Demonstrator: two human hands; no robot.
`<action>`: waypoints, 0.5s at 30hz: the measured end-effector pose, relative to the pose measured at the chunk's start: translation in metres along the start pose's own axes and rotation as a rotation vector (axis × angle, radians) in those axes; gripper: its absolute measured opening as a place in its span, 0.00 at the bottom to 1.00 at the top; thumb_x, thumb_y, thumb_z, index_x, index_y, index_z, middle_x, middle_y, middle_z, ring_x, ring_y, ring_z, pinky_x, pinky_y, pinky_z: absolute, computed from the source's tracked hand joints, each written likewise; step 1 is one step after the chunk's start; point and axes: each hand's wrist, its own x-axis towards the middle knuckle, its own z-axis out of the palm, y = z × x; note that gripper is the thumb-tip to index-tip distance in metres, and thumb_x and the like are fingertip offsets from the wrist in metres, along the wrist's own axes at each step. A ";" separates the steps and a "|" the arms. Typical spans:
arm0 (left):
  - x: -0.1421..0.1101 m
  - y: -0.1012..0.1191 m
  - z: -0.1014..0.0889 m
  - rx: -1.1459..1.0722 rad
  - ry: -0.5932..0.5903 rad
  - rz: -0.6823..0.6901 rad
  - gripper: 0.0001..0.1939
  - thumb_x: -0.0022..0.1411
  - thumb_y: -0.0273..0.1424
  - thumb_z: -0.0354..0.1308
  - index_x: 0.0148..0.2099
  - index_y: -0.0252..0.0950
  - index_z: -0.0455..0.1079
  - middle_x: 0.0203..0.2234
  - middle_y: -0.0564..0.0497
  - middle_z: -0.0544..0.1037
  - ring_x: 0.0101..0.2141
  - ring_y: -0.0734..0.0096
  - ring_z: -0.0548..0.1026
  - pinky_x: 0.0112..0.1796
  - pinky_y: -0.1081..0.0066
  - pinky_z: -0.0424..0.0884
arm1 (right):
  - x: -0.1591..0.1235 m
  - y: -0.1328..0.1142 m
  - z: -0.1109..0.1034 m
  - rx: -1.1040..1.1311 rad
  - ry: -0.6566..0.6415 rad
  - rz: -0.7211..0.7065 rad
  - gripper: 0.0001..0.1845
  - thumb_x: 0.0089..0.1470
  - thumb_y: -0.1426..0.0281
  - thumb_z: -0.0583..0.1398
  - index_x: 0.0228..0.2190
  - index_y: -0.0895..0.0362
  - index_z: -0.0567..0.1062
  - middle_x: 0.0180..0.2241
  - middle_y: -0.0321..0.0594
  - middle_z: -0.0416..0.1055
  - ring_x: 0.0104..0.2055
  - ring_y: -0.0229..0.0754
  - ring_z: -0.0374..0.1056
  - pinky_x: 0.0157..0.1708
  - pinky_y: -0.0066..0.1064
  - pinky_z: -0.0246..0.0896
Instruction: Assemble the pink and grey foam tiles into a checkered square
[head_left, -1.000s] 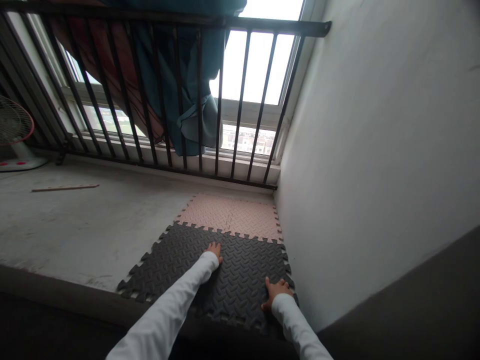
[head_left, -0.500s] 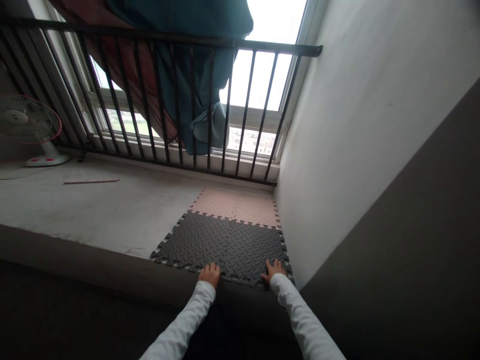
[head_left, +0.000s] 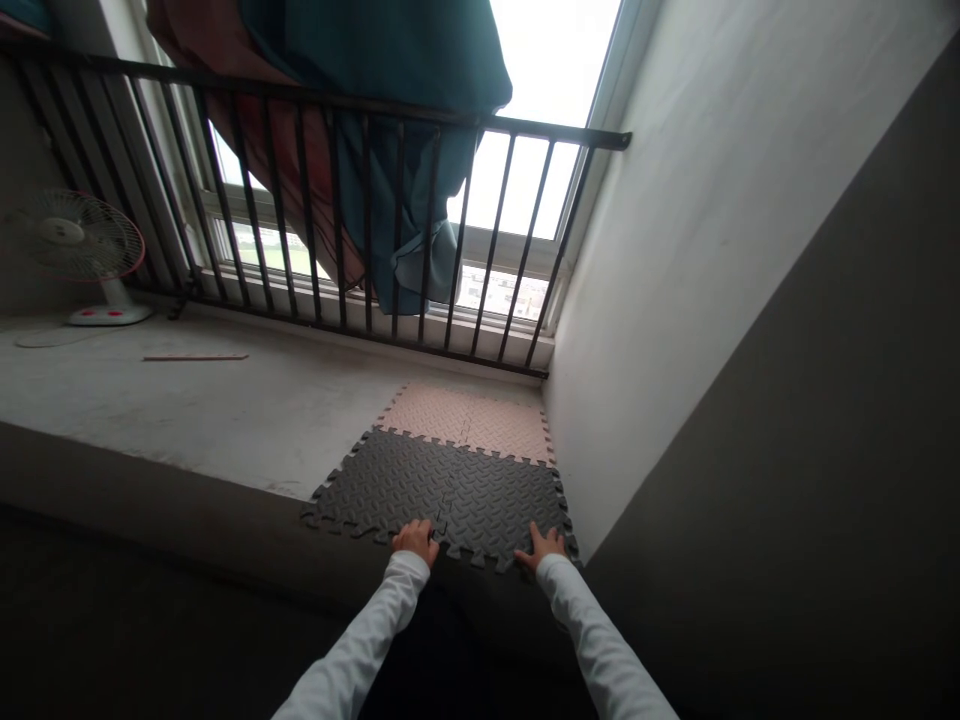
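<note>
Two dark grey foam puzzle mats [head_left: 390, 485] lie side by side on a raised concrete ledge, with two pink foam mats [head_left: 469, 422] joined behind them by the railing. My left hand [head_left: 416, 540] rests on the near edge of the dark mats at their middle seam, fingers bent down on the foam. My right hand [head_left: 544, 545] lies flat with fingers spread on the near right corner of the dark mats. Both arms wear white sleeves.
A black metal railing [head_left: 360, 220] runs along the window behind the ledge, with teal and red cloth [head_left: 405, 60] hanging over it. A small fan [head_left: 82, 250] stands at the far left, a thin wooden strip [head_left: 195, 357] near it. A wall [head_left: 712, 300] closes the right side.
Both hands drew back from the middle of the dark mats to their near edge. The camera pulled back and tilted, so the ledge's front edge now shows.
</note>
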 end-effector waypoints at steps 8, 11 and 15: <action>0.005 -0.013 -0.020 -0.412 0.205 -0.057 0.07 0.46 0.29 0.51 0.29 0.37 0.69 0.28 0.52 0.74 0.32 0.73 0.70 0.33 0.76 0.62 | 0.006 -0.003 -0.008 -0.042 -0.131 -0.005 0.47 0.34 0.47 0.57 0.55 0.45 0.47 0.56 0.52 0.46 0.57 0.61 0.40 0.49 0.52 0.42; 0.023 -0.018 -0.060 -0.704 0.385 -0.124 0.05 0.44 0.30 0.53 0.25 0.36 0.69 0.20 0.54 0.73 0.26 0.75 0.70 0.29 0.76 0.63 | 0.006 -0.003 -0.009 -0.056 -0.125 0.006 0.48 0.34 0.47 0.57 0.55 0.44 0.46 0.57 0.51 0.45 0.57 0.61 0.39 0.48 0.52 0.44; 0.048 -0.044 -0.134 -0.883 0.610 -0.183 0.08 0.42 0.34 0.53 0.25 0.36 0.69 0.17 0.55 0.71 0.23 0.74 0.69 0.26 0.75 0.64 | 0.006 -0.003 -0.006 -0.060 -0.101 0.014 0.46 0.35 0.46 0.56 0.54 0.43 0.46 0.57 0.51 0.46 0.57 0.61 0.40 0.46 0.53 0.47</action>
